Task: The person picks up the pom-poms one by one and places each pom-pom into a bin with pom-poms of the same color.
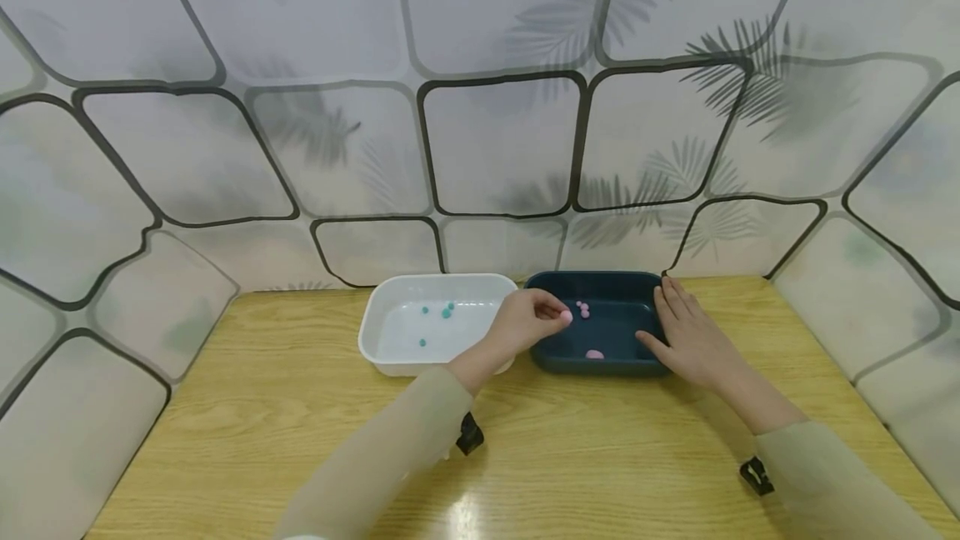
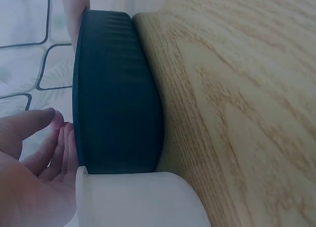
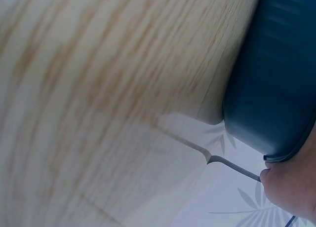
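My left hand (image 1: pixel 521 322) pinches a small pink ball (image 1: pixel 566 317) between thumb and fingers, over the left side of a dark blue tray (image 1: pixel 600 367). The pinched ball also shows pale at the fingertips in the left wrist view. In the tray lie several small pink balls (image 1: pixel 585 312) close together, and a larger pink piece (image 1: pixel 595 354) by the near wall. With fingers extended, my right hand (image 1: pixel 693 342) rests on the tray's right rim. To the left, a white tray (image 1: pixel 390 368) holds several small teal balls (image 1: pixel 446 313).
Both trays stand side by side on a wooden table (image 1: pixel 300 407), near its back edge. A patterned backdrop (image 1: pixel 502 148) with dark outlines and leaf prints rises behind the table and along both sides. Black wrist devices (image 1: pixel 470 433) sit at both sleeves.
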Motion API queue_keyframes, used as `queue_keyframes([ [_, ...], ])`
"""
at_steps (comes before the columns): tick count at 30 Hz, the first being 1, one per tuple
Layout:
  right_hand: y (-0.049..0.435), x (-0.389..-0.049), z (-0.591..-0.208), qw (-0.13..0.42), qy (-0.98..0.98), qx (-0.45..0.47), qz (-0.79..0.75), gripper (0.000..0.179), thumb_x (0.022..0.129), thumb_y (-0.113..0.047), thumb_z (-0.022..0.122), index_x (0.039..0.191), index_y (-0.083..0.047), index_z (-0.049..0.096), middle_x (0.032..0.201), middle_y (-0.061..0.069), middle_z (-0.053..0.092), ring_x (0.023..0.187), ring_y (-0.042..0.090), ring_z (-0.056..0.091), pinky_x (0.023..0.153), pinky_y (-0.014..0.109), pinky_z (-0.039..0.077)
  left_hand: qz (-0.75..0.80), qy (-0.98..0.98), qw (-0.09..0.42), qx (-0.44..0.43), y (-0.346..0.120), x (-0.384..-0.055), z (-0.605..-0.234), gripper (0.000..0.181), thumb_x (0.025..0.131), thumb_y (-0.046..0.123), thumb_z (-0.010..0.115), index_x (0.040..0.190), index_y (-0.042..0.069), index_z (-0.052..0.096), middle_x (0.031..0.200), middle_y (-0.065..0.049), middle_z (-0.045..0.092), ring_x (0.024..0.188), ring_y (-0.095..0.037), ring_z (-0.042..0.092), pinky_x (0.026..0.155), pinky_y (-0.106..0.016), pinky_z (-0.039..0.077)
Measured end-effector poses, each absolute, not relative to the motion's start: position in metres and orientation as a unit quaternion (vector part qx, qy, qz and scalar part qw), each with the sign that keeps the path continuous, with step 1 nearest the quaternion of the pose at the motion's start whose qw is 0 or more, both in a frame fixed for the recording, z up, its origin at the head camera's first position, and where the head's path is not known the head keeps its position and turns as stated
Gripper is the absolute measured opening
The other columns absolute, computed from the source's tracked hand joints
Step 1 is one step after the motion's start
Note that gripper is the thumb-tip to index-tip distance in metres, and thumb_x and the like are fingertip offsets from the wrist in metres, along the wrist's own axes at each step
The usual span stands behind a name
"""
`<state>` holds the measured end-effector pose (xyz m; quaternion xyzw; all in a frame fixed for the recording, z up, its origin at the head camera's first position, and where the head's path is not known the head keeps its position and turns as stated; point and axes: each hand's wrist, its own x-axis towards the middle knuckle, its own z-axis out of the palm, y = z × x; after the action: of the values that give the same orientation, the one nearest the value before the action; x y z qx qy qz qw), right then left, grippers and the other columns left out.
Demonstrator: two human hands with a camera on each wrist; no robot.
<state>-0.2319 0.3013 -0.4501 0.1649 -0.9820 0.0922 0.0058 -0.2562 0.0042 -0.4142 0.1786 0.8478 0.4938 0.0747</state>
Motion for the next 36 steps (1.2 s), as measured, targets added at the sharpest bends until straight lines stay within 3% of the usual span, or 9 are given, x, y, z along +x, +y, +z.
queue_keyframes([
  [9,0.302,-0.234,-0.451,0.003,-0.982,0.164,0.094,0.094,0.109,-0.051,0.053,0.161,0.019,0.018,0.171,0.040,0.008,0.162,0.053,0.009,0.131,0.066,0.018,0.464,0.865,0.040,0.185,0.010,-0.272,-0.418,0.015,0.095,0.011,0.081,0.106,0.001,0.080,0.100,-0.015,0.080,0.088,-0.022,0.075,0.073,-0.016,0.057],
  [23,0.302,-0.233,-0.452,0.004,-0.982,0.166,0.092,0.093,0.109,-0.049,0.055,0.161,0.019,0.019,0.171,0.040,0.009,0.162,0.054,0.008,0.131,0.067,0.018,0.437,0.884,0.024,0.164,0.016,-0.279,-0.418,0.014,0.095,0.011,0.081,0.107,0.004,0.080,0.101,-0.011,0.081,0.093,-0.023,0.077,0.078,-0.022,0.061],
  [36,0.302,-0.233,-0.450,0.003,-0.981,0.166,0.096,0.093,0.110,-0.051,0.052,0.161,0.019,0.018,0.171,0.040,0.007,0.162,0.054,0.007,0.131,0.066,0.017,0.452,0.878,0.011,0.157,0.018,-0.280,-0.418,0.015,0.094,0.003,0.079,0.109,-0.001,0.079,0.106,-0.015,0.081,0.098,-0.028,0.077,0.085,-0.028,0.064],
])
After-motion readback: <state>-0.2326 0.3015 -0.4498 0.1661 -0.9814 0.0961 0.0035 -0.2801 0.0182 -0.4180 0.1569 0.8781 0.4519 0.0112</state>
